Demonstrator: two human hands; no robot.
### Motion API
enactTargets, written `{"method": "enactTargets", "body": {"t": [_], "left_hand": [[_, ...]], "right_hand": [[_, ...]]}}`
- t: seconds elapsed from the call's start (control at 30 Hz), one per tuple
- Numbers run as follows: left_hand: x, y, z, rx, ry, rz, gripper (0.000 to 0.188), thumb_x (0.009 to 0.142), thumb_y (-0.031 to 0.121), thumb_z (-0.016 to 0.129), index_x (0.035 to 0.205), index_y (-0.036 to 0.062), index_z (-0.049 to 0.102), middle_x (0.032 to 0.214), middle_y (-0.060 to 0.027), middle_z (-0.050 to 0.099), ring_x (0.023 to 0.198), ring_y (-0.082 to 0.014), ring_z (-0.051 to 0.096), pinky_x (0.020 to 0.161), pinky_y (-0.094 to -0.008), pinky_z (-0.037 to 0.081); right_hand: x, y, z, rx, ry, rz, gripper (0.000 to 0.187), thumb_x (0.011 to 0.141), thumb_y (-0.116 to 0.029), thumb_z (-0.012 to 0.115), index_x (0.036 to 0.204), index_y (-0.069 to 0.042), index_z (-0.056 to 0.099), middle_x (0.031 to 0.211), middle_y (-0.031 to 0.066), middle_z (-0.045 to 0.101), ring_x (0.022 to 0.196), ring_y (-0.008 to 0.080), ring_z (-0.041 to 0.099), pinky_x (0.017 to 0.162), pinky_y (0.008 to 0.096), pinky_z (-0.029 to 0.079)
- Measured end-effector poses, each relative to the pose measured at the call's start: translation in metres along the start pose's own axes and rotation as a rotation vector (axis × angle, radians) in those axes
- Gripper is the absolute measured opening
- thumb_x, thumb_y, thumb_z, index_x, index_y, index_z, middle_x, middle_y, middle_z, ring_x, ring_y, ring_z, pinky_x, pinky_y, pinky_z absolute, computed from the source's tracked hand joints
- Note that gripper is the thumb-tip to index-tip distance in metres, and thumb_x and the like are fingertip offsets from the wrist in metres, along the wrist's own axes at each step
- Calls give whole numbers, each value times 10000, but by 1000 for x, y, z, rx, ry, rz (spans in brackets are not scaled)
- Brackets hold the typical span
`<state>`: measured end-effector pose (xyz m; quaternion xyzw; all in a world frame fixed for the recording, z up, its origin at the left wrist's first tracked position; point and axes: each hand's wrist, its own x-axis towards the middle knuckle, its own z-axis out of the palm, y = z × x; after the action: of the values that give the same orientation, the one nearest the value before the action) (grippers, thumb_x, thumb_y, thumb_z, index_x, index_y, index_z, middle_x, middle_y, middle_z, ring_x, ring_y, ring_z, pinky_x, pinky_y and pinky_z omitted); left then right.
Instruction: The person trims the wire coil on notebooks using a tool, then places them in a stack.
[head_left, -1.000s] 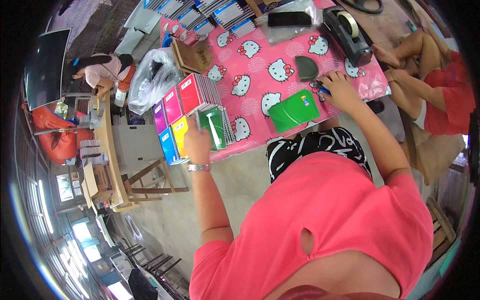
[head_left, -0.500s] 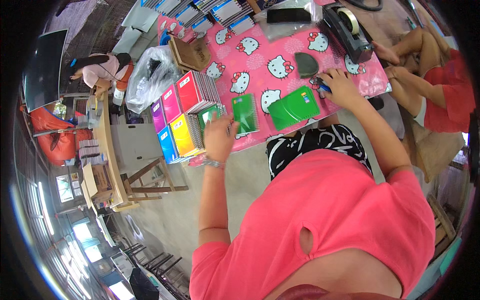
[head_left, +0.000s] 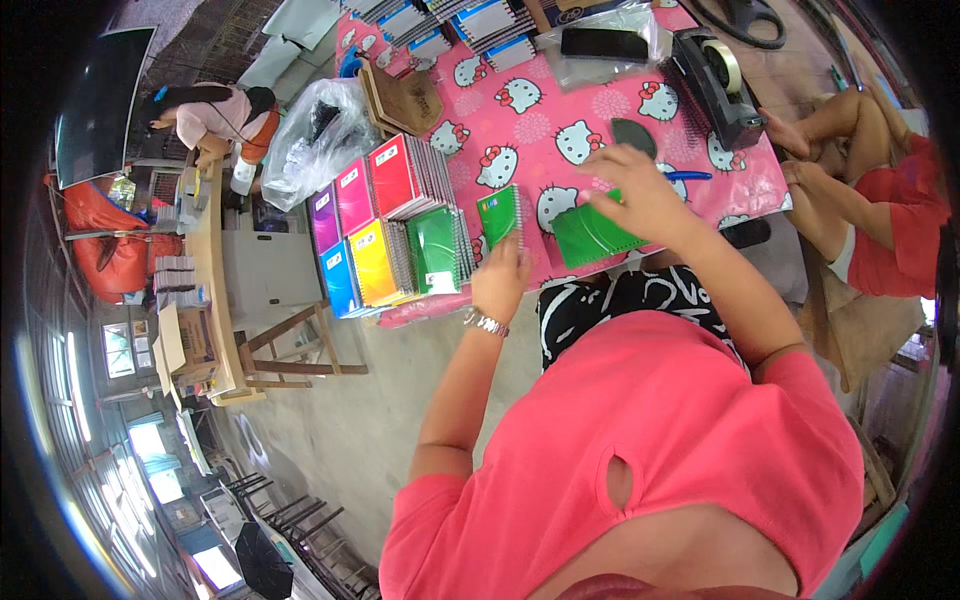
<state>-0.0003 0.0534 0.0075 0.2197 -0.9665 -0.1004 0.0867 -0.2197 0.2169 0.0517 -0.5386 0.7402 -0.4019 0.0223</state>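
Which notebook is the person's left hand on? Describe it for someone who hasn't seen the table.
Find the pink patterned tablecloth. Right of the colourful notebook stacks, one small green notebook lies alone, touched by the left hand; it's smaller than the green one under the right hand.

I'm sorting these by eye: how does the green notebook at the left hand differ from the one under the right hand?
The small green notebook at the left hand looks narrower and stands nearly upright in the picture; the larger green notebook under the right hand looks wider and lies tilted, partly covered. Both are green, spiral-bound, on the pink tablecloth.
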Motion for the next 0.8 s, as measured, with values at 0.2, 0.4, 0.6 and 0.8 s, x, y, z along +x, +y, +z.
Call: {"method": "enactTargets", "body": {"t": [0.2, 0.4, 0.6, 0.8], "left_hand": [[-16, -49, -58, -513, 473, -454, 227, 912, 40, 522, 1114, 1, 619, 941, -91, 666, 812, -168, 668, 646, -334, 541], [-55, -85, -59, -22, 516, -442, 197, 867, 22, 554, 1004, 35, 695, 1094, -113, 643, 921, -292, 631, 755, -397, 516], [-38, -49, -55, 451, 353, -329, 250, 865, 138, 623, 1106, 116, 685, 1249, -107, 602, 1197, -328, 509, 926, -431, 445], [-46, -66, -25, 265, 249, -118, 423, 858, 272, 682, 1181, 10, 604, 1253, -182, 579, 1160, -375, 526, 987, -485, 412]], "right_hand": [[22, -41, 28, 277, -93, -42, 276, 854, -208, 639, 1083, -53, 642, 1053, 131, 624, 1042, 322, 569, 922, 424, 447], [34, -62, 97, 393, -241, -125, 266, 843, -208, 608, 1053, -49, 641, 1035, 159, 614, 1041, 347, 568, 905, 450, 457], [52, -66, 175, 303, -374, 49, 339, 809, -220, 609, 1059, 7, 639, 1058, 212, 604, 1049, 381, 573, 897, 461, 473], [66, -75, 192, 151, -370, 130, 361, 828, -257, 583, 1074, 1, 645, 1171, 213, 570, 1102, 375, 557, 927, 468, 474]]}}
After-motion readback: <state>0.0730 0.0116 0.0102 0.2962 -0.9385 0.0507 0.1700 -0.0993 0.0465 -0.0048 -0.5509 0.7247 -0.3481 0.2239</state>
